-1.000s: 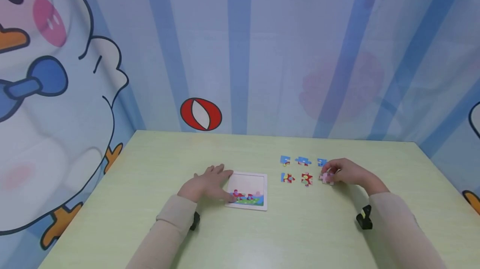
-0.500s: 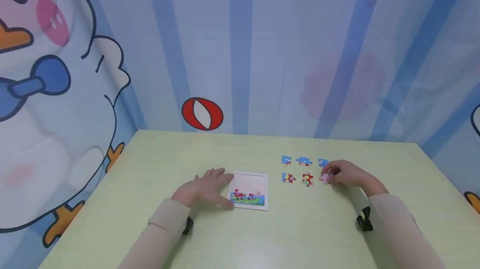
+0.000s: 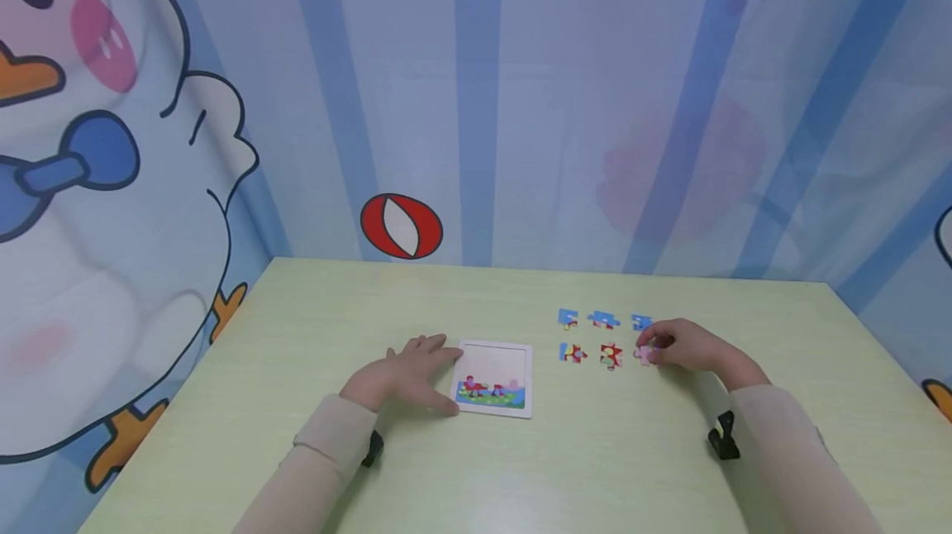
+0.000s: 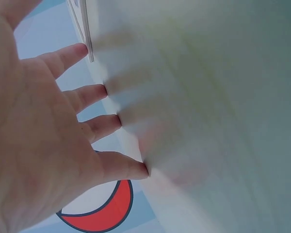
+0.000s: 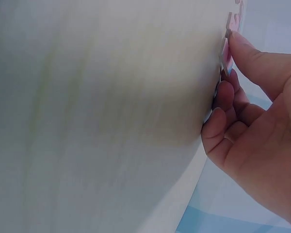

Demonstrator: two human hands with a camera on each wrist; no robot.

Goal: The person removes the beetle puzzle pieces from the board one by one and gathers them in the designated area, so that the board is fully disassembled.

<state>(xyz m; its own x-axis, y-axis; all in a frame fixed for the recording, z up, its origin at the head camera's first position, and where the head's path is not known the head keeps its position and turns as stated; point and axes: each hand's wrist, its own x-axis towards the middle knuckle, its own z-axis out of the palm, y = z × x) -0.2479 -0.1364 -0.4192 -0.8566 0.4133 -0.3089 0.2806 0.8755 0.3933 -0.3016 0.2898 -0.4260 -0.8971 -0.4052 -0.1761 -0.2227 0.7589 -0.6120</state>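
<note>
In the head view a square white puzzle tray [image 3: 492, 356] lies on the table, a printed scene of red figures on grass along its lower part. My left hand [image 3: 405, 373] is spread at the tray's left side, with forefinger and thumb touching its edge; the left wrist view shows the fingers straight, tips on the table. To the right, my right hand [image 3: 687, 344] pinches a pink jigsaw piece [image 3: 644, 355] between thumb and fingers, low at the table. The right wrist view shows the thumb on the pink piece [image 5: 226, 56], and the other fingers curled.
Left of the right hand lie several loose jigsaw pieces in two rows, including a blue piece [image 3: 603, 319] and a red-and-yellow piece [image 3: 611, 355]. Another blue piece [image 3: 641, 322] lies just beyond the right fingers. A printed curtain [image 3: 535, 121] hangs behind the table [image 3: 550, 468].
My left hand has drawn slightly left, its thumb moving off the tray's picture to the tray's edge. The right hand stays almost in place at the pink jigsaw piece.
</note>
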